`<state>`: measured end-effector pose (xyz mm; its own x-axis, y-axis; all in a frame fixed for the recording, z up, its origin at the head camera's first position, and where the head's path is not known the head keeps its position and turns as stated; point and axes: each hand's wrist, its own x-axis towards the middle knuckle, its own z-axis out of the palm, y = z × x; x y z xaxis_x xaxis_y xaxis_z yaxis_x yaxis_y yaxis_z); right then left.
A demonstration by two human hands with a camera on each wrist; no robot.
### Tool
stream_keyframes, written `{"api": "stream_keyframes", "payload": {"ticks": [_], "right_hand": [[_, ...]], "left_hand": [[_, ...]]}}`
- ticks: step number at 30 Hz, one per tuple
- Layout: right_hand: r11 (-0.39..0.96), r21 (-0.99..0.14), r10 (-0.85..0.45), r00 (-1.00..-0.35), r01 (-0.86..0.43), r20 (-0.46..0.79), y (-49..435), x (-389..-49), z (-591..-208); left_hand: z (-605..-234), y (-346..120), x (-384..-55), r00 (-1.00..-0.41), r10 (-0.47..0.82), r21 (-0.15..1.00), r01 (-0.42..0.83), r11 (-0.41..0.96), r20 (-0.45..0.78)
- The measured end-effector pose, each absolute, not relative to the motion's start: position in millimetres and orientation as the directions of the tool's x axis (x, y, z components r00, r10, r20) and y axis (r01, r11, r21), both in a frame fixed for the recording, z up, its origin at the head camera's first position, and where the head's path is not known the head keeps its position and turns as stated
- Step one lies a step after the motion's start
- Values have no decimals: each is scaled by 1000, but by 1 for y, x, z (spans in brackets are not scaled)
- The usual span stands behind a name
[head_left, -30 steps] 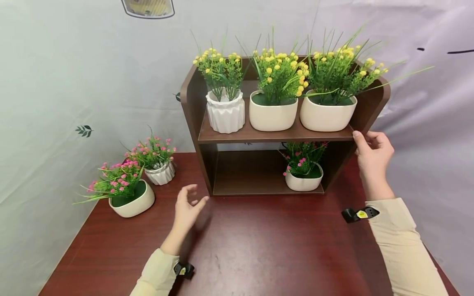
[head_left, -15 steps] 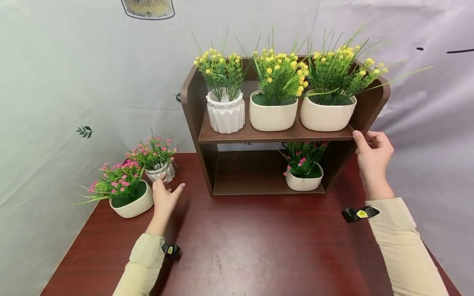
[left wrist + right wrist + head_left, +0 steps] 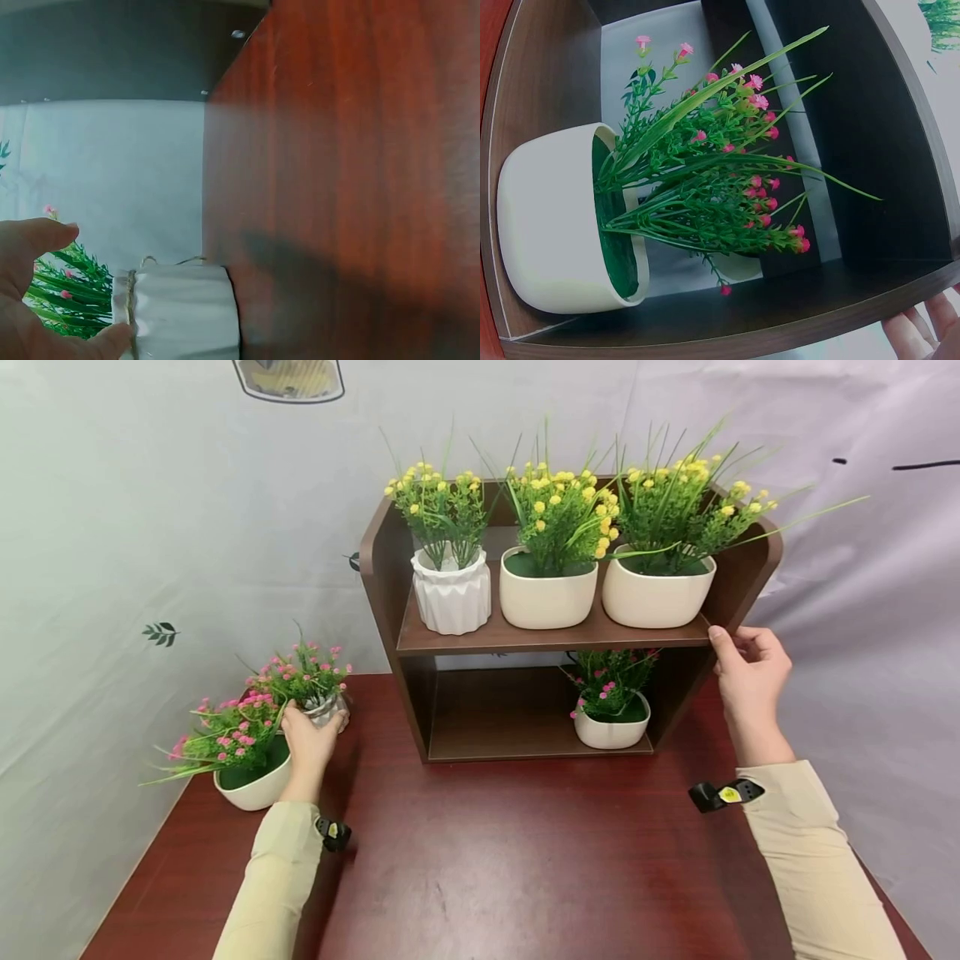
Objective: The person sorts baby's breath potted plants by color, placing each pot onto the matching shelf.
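My left hand (image 3: 309,745) is at a ribbed white pot (image 3: 180,311) of pink flowers, thumb at its right and fingers at its left. In the left wrist view, the thumb is apart from the pot and one fingertip (image 3: 112,341) is right at the twine-tied rim. My right hand (image 3: 752,681) grips the right side of a two-tier brown shelf (image 3: 555,643), thumb at the front edge. Its fingers are partly hidden behind the side panel. On the lower tier near that hand sits an oval cream pot (image 3: 562,225) with pink flowers.
The upper tier bears a ribbed white pot (image 3: 453,597) and two oval cream pots, all with yellow flowers. Another oval cream pot (image 3: 251,789) with pink flowers stands beside my left hand on the red-brown table (image 3: 480,860). Pale fabric (image 3: 187,502) hangs behind.
My left hand has moved left and away from me, from beside the shelf to the ribbed pot of pink flowers. The right hand keeps its grip on the shelf.
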<state>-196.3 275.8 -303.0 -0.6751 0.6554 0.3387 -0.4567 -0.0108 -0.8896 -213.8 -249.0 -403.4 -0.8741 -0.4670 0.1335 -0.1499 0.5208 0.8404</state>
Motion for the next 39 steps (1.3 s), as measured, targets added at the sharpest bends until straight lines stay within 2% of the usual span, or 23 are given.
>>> {"api": "stream_keyframes", "payload": {"ticks": [11,17,29,39], "right_hand": [[34,-909,654,-679,-415,334,275,-195,-303],[22,-904,648,-683,-427,338,273,-194,-301],[41,-901,645,-677,-432,354,276,-197,-303],[32,-905,644,-683,-425,343,276,-195,-301]], "left_hand": [[-400,-256,-224,-849,-528,858,-259,443,16],[-400,-259,-225,-849,-528,829,-289,479,9],[-400,-263,-246,-814,-578,738,-355,574,58],[-411,-262,-254,-761,-638,817,-291,497,117]]}}
